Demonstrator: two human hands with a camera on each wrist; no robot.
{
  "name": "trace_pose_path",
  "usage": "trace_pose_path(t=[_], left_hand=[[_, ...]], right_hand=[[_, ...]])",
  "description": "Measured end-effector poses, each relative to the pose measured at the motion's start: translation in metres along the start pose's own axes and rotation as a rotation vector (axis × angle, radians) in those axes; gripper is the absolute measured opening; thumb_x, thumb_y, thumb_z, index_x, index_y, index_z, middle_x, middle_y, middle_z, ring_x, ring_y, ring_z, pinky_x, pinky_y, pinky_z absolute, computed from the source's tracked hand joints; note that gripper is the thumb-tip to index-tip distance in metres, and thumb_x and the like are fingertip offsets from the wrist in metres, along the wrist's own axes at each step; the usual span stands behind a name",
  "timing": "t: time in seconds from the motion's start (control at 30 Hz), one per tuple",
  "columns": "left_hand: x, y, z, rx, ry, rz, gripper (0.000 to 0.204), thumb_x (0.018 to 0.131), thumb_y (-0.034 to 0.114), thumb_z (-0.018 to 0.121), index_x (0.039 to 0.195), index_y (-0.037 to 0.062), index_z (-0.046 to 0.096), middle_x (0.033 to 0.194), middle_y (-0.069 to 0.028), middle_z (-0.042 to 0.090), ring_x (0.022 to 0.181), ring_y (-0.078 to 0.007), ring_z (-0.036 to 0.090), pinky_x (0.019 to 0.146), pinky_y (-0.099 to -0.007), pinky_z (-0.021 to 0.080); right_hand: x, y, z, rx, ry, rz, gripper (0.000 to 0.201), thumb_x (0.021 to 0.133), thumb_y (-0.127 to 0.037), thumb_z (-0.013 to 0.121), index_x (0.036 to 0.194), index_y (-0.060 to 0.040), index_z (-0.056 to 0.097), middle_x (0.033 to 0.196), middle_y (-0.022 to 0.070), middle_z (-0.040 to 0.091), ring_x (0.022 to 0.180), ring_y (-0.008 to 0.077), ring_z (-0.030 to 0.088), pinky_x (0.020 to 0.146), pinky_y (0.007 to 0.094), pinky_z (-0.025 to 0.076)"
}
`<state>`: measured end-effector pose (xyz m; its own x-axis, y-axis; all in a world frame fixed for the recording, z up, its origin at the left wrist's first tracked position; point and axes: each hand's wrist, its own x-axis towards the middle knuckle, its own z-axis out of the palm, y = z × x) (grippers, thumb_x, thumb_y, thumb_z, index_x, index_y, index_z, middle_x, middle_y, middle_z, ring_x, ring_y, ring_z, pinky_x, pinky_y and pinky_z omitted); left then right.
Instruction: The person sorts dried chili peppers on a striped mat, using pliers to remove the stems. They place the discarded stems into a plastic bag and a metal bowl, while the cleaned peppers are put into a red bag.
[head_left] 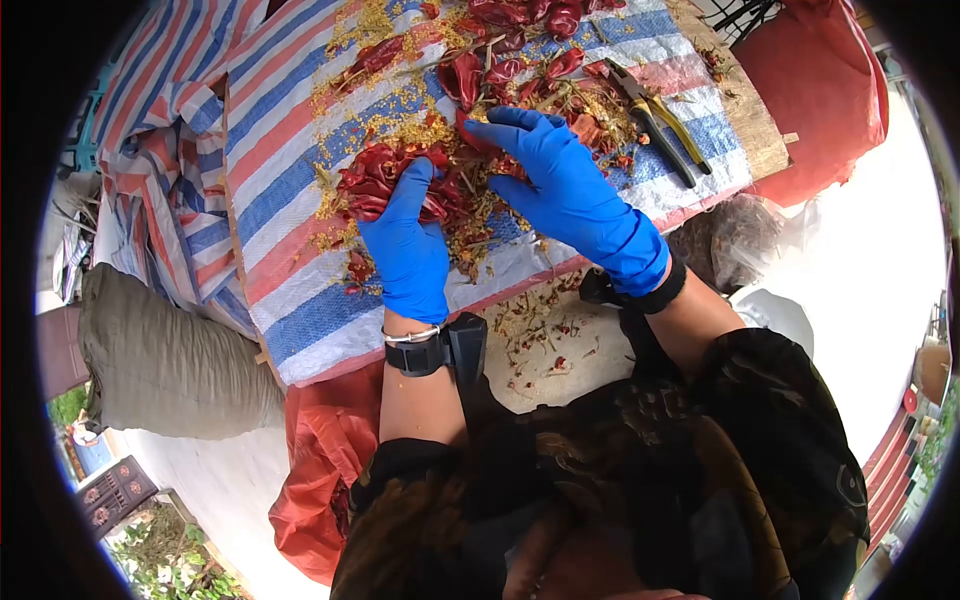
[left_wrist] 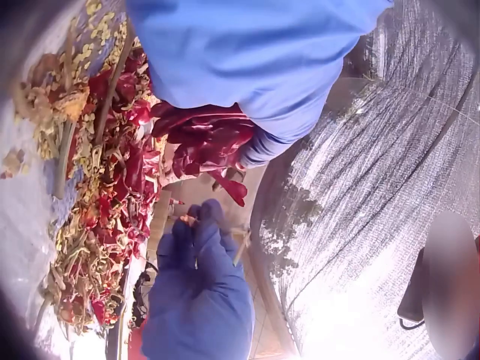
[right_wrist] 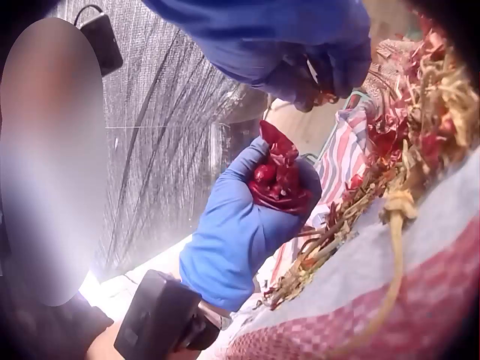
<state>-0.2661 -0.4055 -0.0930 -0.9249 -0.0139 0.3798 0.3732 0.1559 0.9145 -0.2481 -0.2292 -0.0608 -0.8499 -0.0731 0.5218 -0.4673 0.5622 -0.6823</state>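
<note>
Dried red chilies (head_left: 500, 70) and yellow seeds (head_left: 400, 110) lie strewn over a striped woven sheet (head_left: 290, 200). My left hand (head_left: 408, 205), in a blue glove, grips a bunch of dried chilies (head_left: 372, 180) at the pile's near left. The same bunch (left_wrist: 206, 139) shows in the left wrist view, and again as chilies (right_wrist: 277, 176) in the fist of the left hand (right_wrist: 244, 225). My right hand (head_left: 505, 140), also gloved, reaches into the pile just right of it. Its fingertips (right_wrist: 322, 75) are curled and pinch a small chili stem (left_wrist: 240, 247).
Yellow-handled pliers (head_left: 662, 122) lie on the sheet at the far right. Stems and chili bits (head_left: 540, 330) litter the ground by the near edge. A grey sack (head_left: 170, 360), a red bag (head_left: 315, 460) and a clear bag of chilies (head_left: 735, 235) stand around the table.
</note>
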Motion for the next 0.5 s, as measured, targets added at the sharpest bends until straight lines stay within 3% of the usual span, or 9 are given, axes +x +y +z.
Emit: trace_pose_path(t=[0.07,0.1,0.2,0.33,0.5], left_hand=[[0.006,0.014,0.003,-0.556,0.127,-0.371,0.026,0.076,0.0,0.065,0.102,0.0006,0.06,0.095,-0.0064,0.063,0.086,-0.0149,0.06,0.077,-0.0276,0.048],[0.009,0.013,0.004,-0.729,0.18,-0.453,0.024,0.076,0.0,0.066,0.099,0.0013,0.061,0.092,-0.0057,0.063,0.085,-0.0147,0.06,0.074,-0.0273,0.049],[0.011,0.018,0.005,-0.77,0.172,-0.448,0.022,0.077,0.0,0.065,0.098,0.0021,0.061,0.09,-0.0049,0.063,0.082,-0.014,0.06,0.072,-0.027,0.049],[0.013,0.012,0.005,-0.711,0.212,-0.465,0.022,0.077,0.0,0.065,0.098,0.0025,0.059,0.089,-0.0047,0.063,0.081,-0.0135,0.06,0.07,-0.0273,0.05],[0.018,0.008,0.006,-0.76,0.229,-0.469,0.026,0.077,0.0,0.065,0.102,0.004,0.058,0.093,-0.0048,0.062,0.081,-0.0137,0.061,0.069,-0.0281,0.052]], right_hand=[[0.001,-0.001,-0.006,-0.199,-0.062,-0.004,0.037,0.074,-0.007,0.063,0.111,-0.0093,0.059,0.112,0.0202,0.055,0.101,0.0337,0.054,0.083,0.0414,0.044],[0.008,0.007,-0.012,-0.229,-0.019,0.003,0.037,0.075,-0.009,0.062,0.112,-0.0108,0.059,0.111,0.021,0.055,0.1,0.035,0.054,0.084,0.0416,0.044],[0.014,0.033,-0.038,-0.404,0.062,-0.022,0.035,0.077,-0.011,0.061,0.111,-0.0103,0.059,0.111,0.0205,0.056,0.101,0.0354,0.053,0.085,0.0412,0.044],[0.01,0.059,-0.055,-0.456,0.054,0.072,0.034,0.079,-0.011,0.06,0.113,-0.0101,0.059,0.113,0.0186,0.056,0.102,0.0357,0.053,0.086,0.0406,0.043],[0.017,0.05,-0.05,-0.375,-0.091,0.054,0.037,0.08,-0.011,0.059,0.117,-0.0123,0.057,0.112,0.019,0.056,0.11,0.0352,0.05,0.088,0.0417,0.042]])
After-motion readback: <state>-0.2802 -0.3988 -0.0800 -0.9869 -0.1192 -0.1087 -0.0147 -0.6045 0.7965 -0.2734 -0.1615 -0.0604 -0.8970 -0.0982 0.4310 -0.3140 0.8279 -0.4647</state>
